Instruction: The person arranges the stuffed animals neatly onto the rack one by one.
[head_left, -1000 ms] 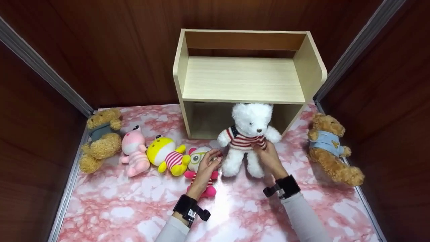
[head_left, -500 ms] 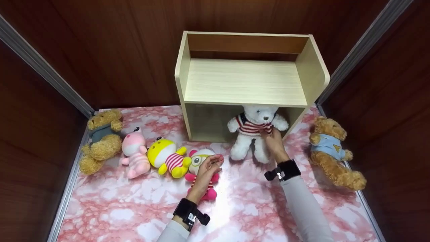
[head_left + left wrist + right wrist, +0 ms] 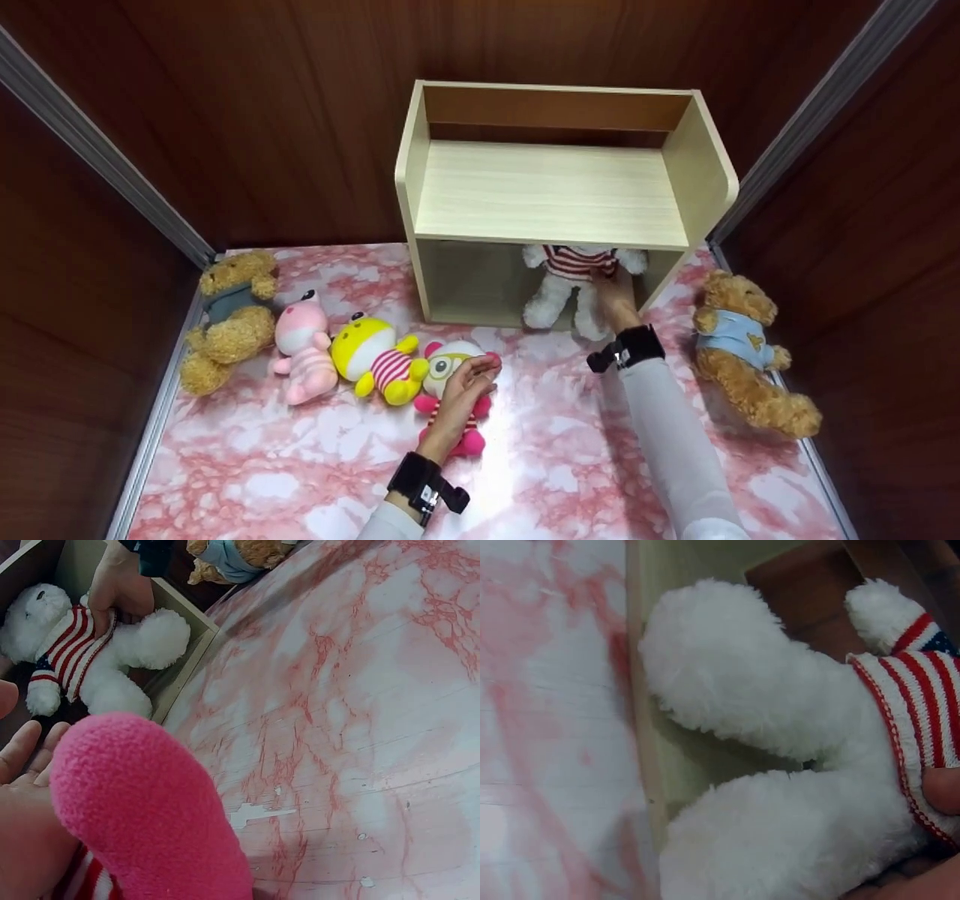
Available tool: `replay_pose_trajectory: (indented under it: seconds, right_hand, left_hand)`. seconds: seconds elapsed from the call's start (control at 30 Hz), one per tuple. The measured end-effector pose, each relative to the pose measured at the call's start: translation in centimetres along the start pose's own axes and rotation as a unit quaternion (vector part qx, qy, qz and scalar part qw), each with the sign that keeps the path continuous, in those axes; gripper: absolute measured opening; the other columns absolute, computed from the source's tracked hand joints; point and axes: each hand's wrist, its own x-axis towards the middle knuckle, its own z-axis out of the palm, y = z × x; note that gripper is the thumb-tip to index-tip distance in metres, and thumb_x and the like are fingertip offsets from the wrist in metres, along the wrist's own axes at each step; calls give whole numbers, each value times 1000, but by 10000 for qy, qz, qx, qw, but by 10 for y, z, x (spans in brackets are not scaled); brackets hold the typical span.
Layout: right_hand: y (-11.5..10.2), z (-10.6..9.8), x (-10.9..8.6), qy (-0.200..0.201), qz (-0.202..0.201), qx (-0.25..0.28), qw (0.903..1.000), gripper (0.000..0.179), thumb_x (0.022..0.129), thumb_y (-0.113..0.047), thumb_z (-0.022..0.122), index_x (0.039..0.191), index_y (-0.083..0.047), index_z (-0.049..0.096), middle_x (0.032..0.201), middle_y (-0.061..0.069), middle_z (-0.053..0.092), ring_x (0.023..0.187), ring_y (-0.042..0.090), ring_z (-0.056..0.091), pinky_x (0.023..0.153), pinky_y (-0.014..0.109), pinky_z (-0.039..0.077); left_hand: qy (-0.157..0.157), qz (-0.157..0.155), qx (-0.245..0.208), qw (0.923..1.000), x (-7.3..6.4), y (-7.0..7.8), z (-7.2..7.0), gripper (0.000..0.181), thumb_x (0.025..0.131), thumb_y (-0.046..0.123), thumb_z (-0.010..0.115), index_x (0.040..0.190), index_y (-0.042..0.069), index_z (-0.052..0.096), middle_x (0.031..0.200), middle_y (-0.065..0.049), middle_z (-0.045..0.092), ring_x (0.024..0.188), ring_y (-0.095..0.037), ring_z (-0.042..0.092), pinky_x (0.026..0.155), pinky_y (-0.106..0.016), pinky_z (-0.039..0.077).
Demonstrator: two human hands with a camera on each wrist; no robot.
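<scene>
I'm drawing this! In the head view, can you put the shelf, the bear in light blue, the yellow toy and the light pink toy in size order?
1. Shelf
2. Bear in light blue
3. Yellow toy and light pink toy: too alike to rank

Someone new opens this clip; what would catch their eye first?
Probably the white bear in a striped sweater, held by the right hand in the lower compartment of the shelf. Next, perhaps, the yellow toy left of center in the head view, then the hot-pink toy beside it, partly hidden behind the left hand.
</scene>
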Motion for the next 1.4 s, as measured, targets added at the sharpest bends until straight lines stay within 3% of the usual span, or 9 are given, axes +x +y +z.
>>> replay_pose_trajectory:
  seconds: [0.2,0.67,0.73,0.9,0.97,1.13,1.2,1.3,1.4]
  right_hand:
    - [4,6,16,208,-13,-61,9998,17,106,-10,53,114,4,60,107,12,58,101,22,53,89,24,44]
    - [6,11,36,213,372,578,9974,10,106,-7,48,106,-5,58,102,3,54,93,13,49,80,20,42]
    - [8,10,37,147,392,538,9977,13,106,-6,47,111,-2,58,106,4,55,97,14,49,82,19,42]
    - [13,5,37,-34,544,118,9984,32,108,-12,44,132,7,54,138,20,55,122,27,50,106,29,42]
    - [16,4,36,-105,621,43,9980,34,109,-14,43,134,7,52,141,21,52,123,28,49,105,31,44]
    - [24,1,32,-233,731,282,9967,26,109,-12,44,129,3,52,116,11,53,82,12,53,62,20,47]
    - [26,1,33,-156,644,184,9976,28,108,-13,46,131,3,52,115,11,54,73,8,50,55,19,44]
    - [29,4,34,43,333,-170,9993,39,107,-16,51,138,8,51,129,22,59,86,17,59,72,22,51]
    - [34,8,34,162,14,-389,9991,52,107,-18,52,148,11,42,150,26,48,128,27,50,108,27,41]
  left_hand:
    - [25,-48,71,10000,-5,-1,-3,44,102,5,55,141,-15,47,142,-35,51,137,-44,49,107,-42,49]
    - [54,-29,112,9999,-6,-2,-4,45,100,4,57,140,-14,48,144,-34,51,137,-43,50,112,-49,45]
    - [52,-45,115,9999,-6,-2,-3,45,99,3,57,141,-14,48,144,-34,51,138,-43,50,112,-51,44]
    - [49,-48,164,9998,-5,-3,-2,44,99,2,57,140,-12,50,143,-33,52,137,-42,51,114,-53,42]
    - [50,-59,205,9998,-5,-3,-1,44,99,3,58,140,-11,51,142,-32,53,136,-41,52,113,-51,43]
    - [33,-70,186,9998,-3,-4,-1,45,99,4,58,140,-11,51,143,-31,54,137,-39,52,112,-48,45]
    - [19,-58,166,9998,-2,-3,-1,46,98,4,58,141,-11,51,143,-32,53,137,-38,52,112,-46,46]
    - [23,-18,240,9997,-2,-2,-1,45,98,4,58,140,-11,52,142,-32,53,137,-39,52,109,-40,47]
    - [26,33,275,9996,-2,0,-1,45,97,3,58,139,-11,52,141,-33,53,136,-40,52,105,-33,49]
